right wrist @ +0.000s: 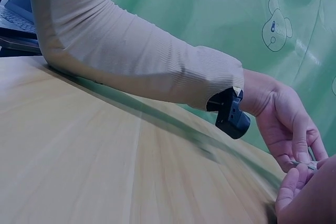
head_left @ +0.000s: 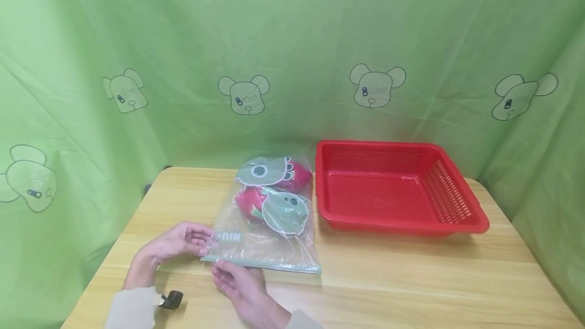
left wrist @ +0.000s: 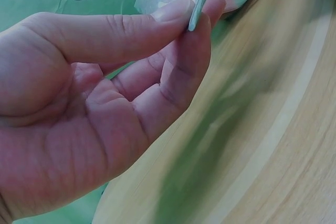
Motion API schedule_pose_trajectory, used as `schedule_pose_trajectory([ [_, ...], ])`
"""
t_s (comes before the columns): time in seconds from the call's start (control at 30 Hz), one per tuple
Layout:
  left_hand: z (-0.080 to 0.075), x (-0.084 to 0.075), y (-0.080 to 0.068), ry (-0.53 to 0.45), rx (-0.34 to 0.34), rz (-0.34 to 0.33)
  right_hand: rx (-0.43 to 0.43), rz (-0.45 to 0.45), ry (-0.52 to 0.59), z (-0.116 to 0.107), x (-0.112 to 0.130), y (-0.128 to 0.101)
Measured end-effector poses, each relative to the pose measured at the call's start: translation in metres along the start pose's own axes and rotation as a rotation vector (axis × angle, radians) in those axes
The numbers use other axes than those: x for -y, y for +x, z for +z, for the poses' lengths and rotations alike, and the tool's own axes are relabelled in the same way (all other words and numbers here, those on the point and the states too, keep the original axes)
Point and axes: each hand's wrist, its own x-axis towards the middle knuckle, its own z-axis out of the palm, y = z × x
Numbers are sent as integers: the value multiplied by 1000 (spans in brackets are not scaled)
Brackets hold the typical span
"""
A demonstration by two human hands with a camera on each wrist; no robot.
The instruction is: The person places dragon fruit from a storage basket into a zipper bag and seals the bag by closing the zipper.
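Two hands, left hand [head_left: 180, 241] and right hand [head_left: 237, 281], pinch the near edge of a clear zip bag [head_left: 269, 217] lying just left of a red basket [head_left: 457, 202]

A clear zip bag [head_left: 267, 225] of red-and-green plush toys lies flat on the table, near corner pinched.

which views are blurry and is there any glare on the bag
Head view: sharp, evenly lit, with pale glare streaks on the clear bag. Left wrist view: the hand is sharp but the table smears. Right wrist view: dim, table streaked with blur.
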Motion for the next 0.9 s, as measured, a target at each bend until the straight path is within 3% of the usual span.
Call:
schedule_pose_trajectory([
  [0.9,0,0,-1,-1,10,14,40,7,-37,-17,7,-8],
])
